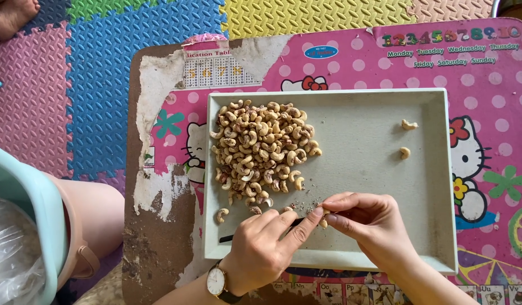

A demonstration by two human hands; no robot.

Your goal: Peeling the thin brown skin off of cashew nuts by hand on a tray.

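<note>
A pale grey-green tray (362, 152) lies on a small pink table. A heap of cashew nuts with brown skin (261, 149) fills the tray's left half, and two peeled cashews (408, 125) lie apart at the right. Over the tray's near edge, my left hand (266, 245), with a wristwatch, grips a thin dark tool (230, 237) whose end sticks out to the left. My right hand (368, 220) pinches a single cashew (324, 217) between fingertips, touching the left hand's fingers.
The table top (487, 85) has a worn, peeling cartoon cover. Coloured foam mats (97, 73) cover the floor. A light blue bin with a plastic liner (18, 237) stands at the left beside my knee. Someone's bare foot (9, 14) shows at top left.
</note>
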